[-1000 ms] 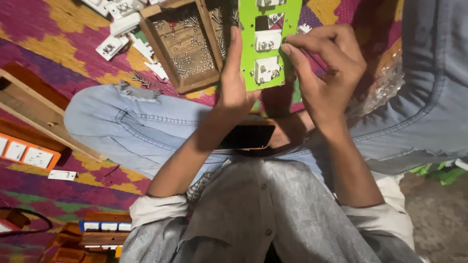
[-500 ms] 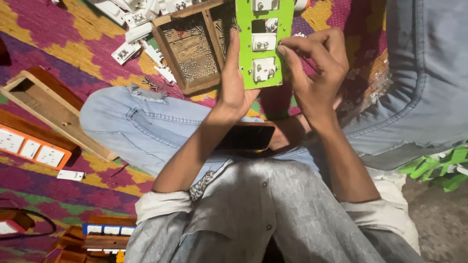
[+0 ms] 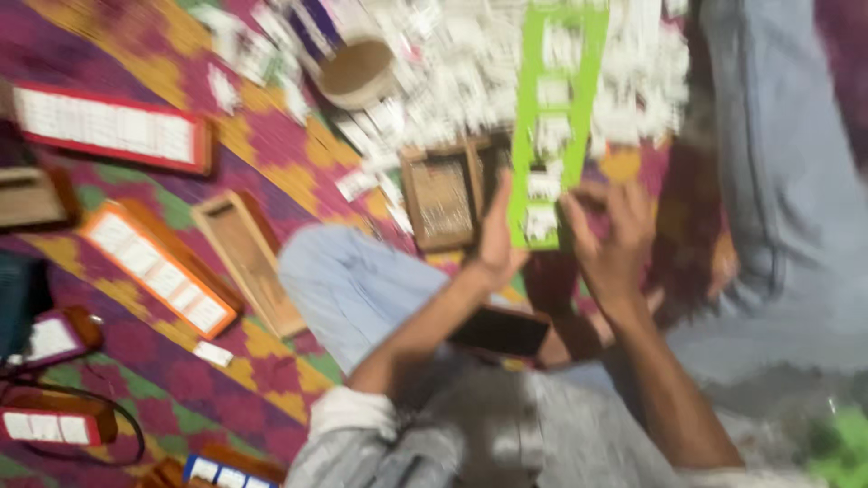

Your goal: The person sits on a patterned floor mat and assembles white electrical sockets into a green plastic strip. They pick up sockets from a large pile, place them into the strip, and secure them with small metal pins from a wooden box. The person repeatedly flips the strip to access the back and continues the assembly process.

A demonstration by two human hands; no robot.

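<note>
We see a blurred view down over the person's lap, so fine detail is hard to make out. The left hand [image 3: 500, 242] grips the left edge of a long green board [image 3: 553, 117] near its bottom end, thumb and fingers closed on it. The right hand [image 3: 611, 242] is at the board's lower right edge with fingers curled; we cannot tell whether it pinches the board or only touches it. The board stands nearly upright, tilted slightly to the right, with white switches [image 3: 542, 221] set in its openings. It is held above the knees, in front of an open wooden box [image 3: 439, 201] on the patterned rug [image 3: 271, 136]. Behind lies a heap of white parts [image 3: 452, 81] and a round brown bowl [image 3: 357, 72]. To the left lie an orange-framed switch panel [image 3: 158, 267], a red-framed panel [image 3: 108, 126] and an empty wooden tray [image 3: 249, 258]. A dark phone [image 3: 500, 332] rests on the lap.
</note>
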